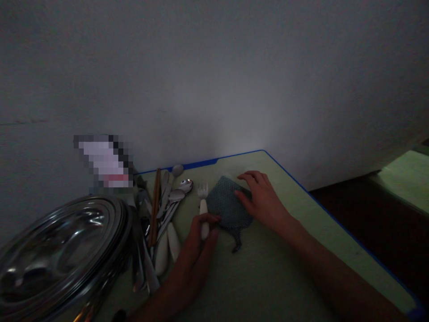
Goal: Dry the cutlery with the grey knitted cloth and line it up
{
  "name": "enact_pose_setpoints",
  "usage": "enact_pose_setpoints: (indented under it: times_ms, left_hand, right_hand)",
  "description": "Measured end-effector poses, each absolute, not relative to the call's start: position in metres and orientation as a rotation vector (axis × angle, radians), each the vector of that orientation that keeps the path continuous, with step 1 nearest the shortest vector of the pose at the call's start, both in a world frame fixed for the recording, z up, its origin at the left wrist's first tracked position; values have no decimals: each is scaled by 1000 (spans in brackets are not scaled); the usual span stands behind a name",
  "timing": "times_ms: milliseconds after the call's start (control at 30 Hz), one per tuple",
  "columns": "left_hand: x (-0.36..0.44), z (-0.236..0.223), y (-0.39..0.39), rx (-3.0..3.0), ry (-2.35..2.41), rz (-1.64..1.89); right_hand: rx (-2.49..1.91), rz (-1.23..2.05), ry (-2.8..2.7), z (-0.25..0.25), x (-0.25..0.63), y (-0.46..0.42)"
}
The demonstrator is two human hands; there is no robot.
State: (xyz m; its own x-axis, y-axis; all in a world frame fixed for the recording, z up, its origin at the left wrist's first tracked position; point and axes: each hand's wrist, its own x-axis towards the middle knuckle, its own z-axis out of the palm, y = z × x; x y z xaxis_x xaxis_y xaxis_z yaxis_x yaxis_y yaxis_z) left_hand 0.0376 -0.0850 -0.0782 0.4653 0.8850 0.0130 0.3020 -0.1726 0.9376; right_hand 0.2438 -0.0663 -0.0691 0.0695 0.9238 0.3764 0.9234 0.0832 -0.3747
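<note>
A fork with a pale handle points away from me, its tines toward the wall. My left hand is closed on the handle, with fingers and thumb around its lower part. Just right of the fork lies a grey-green textured cloth, folded roughly into a diamond, with a dark twisted tail trailing toward me. My right hand is at the cloth's right edge, thumb and fingers apart and curved, holding nothing. Whether its thumb touches the cloth I cannot tell.
Left of my hands lie loose spoons, wooden chopsticks and several other utensils. A stack of shiny metal plates fills the left. Behind it, a pixelated object leans near the wall. The pale green table has a blue edge.
</note>
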Motion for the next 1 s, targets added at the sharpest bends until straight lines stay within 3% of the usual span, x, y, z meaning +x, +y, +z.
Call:
enact_pose_setpoints:
  times_ms: [600,867,1000]
  left_hand:
    - [36,-78,-85,1740,1043,709]
    - [36,-78,-84,1752,1061,700]
    - [35,-81,-84,1761,1069,698]
  right_hand:
    - [-2027,297,-1847,-72,251,-63]
    - [-1725,-48,-2082,-70,247,-65]
    - [-1739,54,-2227,-85,248,-63]
